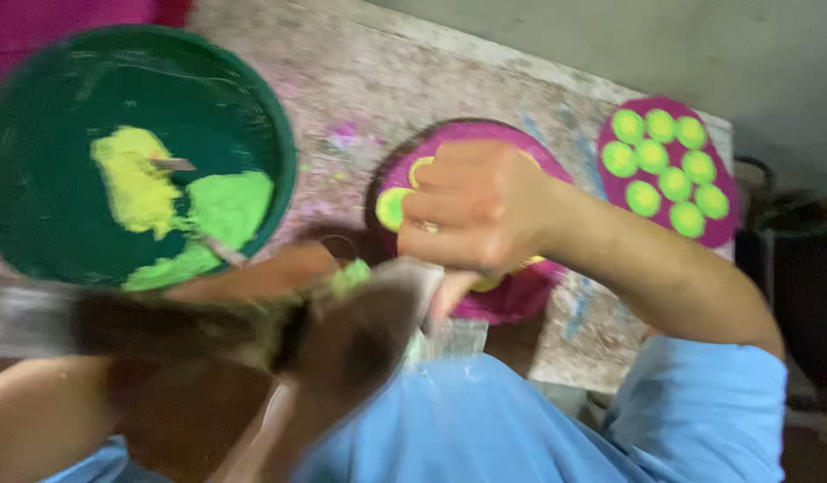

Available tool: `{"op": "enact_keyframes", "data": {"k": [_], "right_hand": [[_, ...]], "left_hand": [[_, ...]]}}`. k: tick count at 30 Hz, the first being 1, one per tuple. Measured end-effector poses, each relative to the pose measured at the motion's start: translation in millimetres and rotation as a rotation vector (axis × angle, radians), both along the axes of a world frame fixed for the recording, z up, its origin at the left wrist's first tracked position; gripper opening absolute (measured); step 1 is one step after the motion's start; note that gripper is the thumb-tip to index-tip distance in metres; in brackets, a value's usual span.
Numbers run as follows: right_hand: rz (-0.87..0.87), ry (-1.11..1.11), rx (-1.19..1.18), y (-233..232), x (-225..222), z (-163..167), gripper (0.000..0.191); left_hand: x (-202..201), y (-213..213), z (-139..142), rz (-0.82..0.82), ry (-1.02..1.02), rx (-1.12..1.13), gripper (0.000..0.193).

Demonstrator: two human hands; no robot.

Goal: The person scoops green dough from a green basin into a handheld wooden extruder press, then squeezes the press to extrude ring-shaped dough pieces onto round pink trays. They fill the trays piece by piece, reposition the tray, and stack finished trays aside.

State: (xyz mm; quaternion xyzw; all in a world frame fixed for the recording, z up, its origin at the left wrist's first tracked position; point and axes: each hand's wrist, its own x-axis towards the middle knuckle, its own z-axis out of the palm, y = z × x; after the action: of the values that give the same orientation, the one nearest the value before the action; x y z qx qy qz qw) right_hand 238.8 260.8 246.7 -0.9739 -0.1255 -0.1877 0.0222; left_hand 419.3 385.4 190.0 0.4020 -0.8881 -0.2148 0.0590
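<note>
My right hand (471, 210) is closed in a fist above a round magenta plate (521, 295) that carries a few yellow-green discs (393, 207); its thumb points down at the plate's near edge. My left hand (252, 277) is blurred at the lower left. It grips a blurred grey and brown metal tool (360, 331) with a dab of green powder (349, 275) on top. The tool lies just under and left of my right fist. What my right fist holds, if anything, is hidden.
A big green basin (38, 179) at the left holds heaps of yellow powder (136, 183) and green powder (230, 206). A second magenta plate (726, 228) with several green discs sits at the far right, near the edge of the stained worktop (342, 89).
</note>
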Motion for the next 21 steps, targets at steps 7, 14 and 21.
{"op": "enact_keyframes", "data": {"k": [7, 14, 21], "right_hand": [[0.203, 0.513, 0.865, 46, 81, -58, 0.038], [0.23, 0.358, 1.037, 43, 159, -81, 0.037], [-0.013, 0.029, -0.349, -28, 224, -35, 0.023]], "left_hand": [[147, 66, -60, 0.046, 0.027, 0.15, 0.016], [301, 104, -139, 0.49, 0.192, 0.114, 0.014], [388, 121, -192, 0.382, 1.385, 0.779, 0.029]]}}
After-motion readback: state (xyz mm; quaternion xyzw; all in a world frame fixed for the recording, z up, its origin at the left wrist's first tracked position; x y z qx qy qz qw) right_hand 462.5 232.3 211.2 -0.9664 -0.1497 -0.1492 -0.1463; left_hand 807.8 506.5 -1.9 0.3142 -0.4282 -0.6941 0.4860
